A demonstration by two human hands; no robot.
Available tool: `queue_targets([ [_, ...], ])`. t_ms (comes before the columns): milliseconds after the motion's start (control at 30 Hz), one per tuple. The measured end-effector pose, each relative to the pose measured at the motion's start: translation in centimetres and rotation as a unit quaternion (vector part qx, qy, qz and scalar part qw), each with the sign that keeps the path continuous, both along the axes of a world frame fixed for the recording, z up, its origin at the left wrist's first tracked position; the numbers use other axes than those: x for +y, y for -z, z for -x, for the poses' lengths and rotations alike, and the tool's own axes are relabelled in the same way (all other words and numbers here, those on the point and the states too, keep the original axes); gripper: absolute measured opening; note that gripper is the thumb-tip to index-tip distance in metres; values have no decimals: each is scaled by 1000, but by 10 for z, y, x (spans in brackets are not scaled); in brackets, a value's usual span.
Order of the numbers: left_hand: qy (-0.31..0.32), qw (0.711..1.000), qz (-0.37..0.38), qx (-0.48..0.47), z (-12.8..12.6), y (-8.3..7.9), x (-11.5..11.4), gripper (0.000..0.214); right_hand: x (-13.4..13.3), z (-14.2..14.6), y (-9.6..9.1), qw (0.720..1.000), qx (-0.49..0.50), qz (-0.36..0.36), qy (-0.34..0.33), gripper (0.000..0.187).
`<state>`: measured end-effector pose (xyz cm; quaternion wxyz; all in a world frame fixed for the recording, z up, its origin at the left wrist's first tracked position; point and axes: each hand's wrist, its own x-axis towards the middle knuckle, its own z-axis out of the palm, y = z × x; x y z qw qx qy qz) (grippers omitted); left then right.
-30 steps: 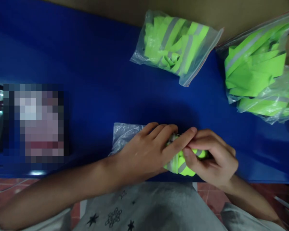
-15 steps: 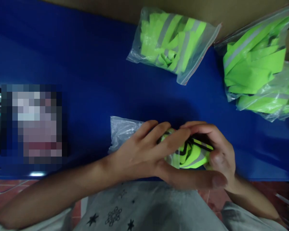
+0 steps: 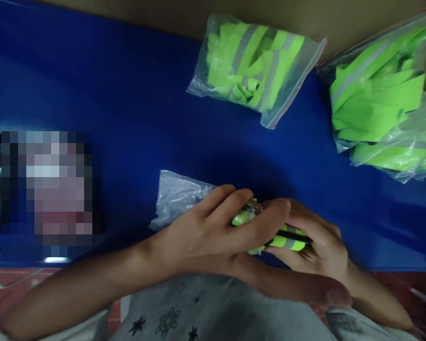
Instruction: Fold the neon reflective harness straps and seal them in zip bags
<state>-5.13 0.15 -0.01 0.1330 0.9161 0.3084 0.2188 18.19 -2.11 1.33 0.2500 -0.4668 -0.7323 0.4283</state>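
Note:
A folded neon yellow-green reflective strap bundle [image 3: 293, 243], with silver stripes and black edging, lies between my hands near the table's front edge. My right hand [image 3: 328, 244] is closed around its right end, fingers over the top and thumb side below. Over its left part lies my left hand [image 3: 206, 232], fingers bent onto a clear plastic bag [image 3: 179, 196], the thumb stretched out to the right. The bag's flattened end sticks out left of that hand. Part of the bundle appears to be inside the bag; my fingers hide most of the bag's mouth.
On the blue table [image 3: 135, 118], a clear zip bag of neon reflective straps [image 3: 248, 61] lies at the back. More such bags [image 3: 379, 104] are piled at the right. A blurred-out device [image 3: 53, 189] stands at the left, with a white cable [image 3: 7, 284] below.
My right fingers have closed further over the strap bundle, so less of it shows. Both hands have shifted slightly downward, and my left thumb has moved down and to the right.

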Motion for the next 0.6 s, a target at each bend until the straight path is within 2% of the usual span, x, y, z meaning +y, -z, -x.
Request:
queue_targets([
  [67, 16, 998, -63, 4, 0, -3, 2, 71, 0, 1, 0, 1000, -22, -1, 23, 54],
  [133, 9, 999, -43, 5, 0, -7, 5, 69, 3, 0, 0, 999, -24, -21, 31, 56],
  [267, -29, 999, 32, -20, 8, -17, 14, 49, 16, -5, -7, 992, 5, -112, -54, 55],
  [367, -46, 999, 1, -2, 16, -21, 21, 51, 19, -8, -12, 972, -28, -207, -104, 41],
  [433, -42, 999, -22, 18, 20, -20, 24, 43, 16, -8, -14, 956, -79, -252, -124, 31],
  [500, -25, 999, -42, 24, 21, -18, 25, 31, 13, -5, -13, 943, -104, -291, -127, 22],
  [600, -11, 997, -71, 13, 19, -16, 22, 29, 11, 2, -7, 931, -89, -330, -124, 19],
])
